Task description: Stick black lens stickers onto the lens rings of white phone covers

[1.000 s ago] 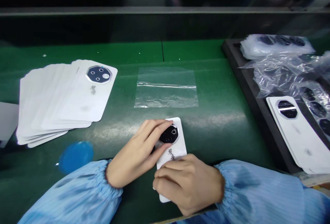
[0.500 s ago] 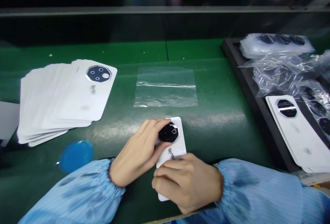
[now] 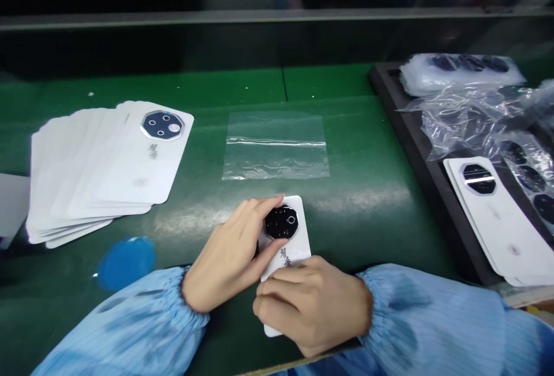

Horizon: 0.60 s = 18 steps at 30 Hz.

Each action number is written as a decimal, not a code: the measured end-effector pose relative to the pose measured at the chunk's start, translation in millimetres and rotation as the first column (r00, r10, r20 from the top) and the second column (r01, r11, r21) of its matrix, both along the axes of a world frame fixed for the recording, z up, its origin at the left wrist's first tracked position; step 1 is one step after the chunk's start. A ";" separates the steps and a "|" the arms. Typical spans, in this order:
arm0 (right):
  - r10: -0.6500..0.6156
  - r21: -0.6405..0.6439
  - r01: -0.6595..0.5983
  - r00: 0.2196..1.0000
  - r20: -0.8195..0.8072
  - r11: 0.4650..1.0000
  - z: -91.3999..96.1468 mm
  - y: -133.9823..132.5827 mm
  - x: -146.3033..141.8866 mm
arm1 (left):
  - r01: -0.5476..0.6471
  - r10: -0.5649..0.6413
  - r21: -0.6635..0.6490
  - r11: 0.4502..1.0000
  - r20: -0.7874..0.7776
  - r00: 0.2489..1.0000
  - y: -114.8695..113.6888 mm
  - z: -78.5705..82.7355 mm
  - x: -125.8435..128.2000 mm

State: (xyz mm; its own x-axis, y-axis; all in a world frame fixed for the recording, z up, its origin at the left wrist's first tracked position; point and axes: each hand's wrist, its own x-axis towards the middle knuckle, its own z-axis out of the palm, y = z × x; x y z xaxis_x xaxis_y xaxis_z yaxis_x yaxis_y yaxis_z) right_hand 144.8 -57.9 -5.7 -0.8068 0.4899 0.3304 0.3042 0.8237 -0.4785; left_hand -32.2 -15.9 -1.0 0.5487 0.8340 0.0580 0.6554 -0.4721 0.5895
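Observation:
A white phone back cover (image 3: 304, 240) lies at the near middle of the bench, its black octagonal camera window (image 3: 282, 223) towards the far end and dark lettering below that. My left hand (image 3: 234, 254) is closed on the cover's upper left, index finger and thumb bracketing the camera window. Curled over the lower half, my right hand (image 3: 314, 306) grips the cover and conceals much of it; its fingertips are hidden. Beyond my hands, a clear plastic bag (image 3: 277, 159) lies flat on the green bench.
At left is a fanned stack of white phone back covers (image 3: 116, 162), with a blue round film disc (image 3: 125, 263) nearer me. A black tray (image 3: 415, 162) at right bears two white covers (image 3: 489, 226), crumpled clear wrapping (image 3: 459, 119) and bagged black octagonal parts (image 3: 530, 179).
My hands and the phone back cover hold nearly the same place and pose. The whole view has shifted very slightly.

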 end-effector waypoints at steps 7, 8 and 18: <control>0.002 0.000 -0.002 1.000 -0.005 1.000 0.6 0.7 -0.8 | -0.022 0.022 -0.034 0.999 0.008 1.000 -0.6 0.8 -1.2; 0.004 0.000 -0.004 1.000 0.001 1.000 0.8 0.7 -0.8 | -0.028 0.029 -0.039 0.999 0.017 0.999 -0.8 0.9 -1.3; 0.008 0.009 -0.008 1.000 0.001 1.000 -0.6 0.0 -0.2 | -0.093 0.106 -0.129 0.987 0.095 0.990 -3.8 4.0 1.6</control>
State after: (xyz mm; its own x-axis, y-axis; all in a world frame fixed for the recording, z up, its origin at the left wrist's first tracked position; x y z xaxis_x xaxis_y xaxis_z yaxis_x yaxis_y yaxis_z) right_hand 144.6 -57.9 -6.3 -0.8112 0.4800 0.3340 0.2978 0.8306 -0.4705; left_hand -30.7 -19.6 3.0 0.4590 0.8885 0.0011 0.6298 -0.3262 0.7050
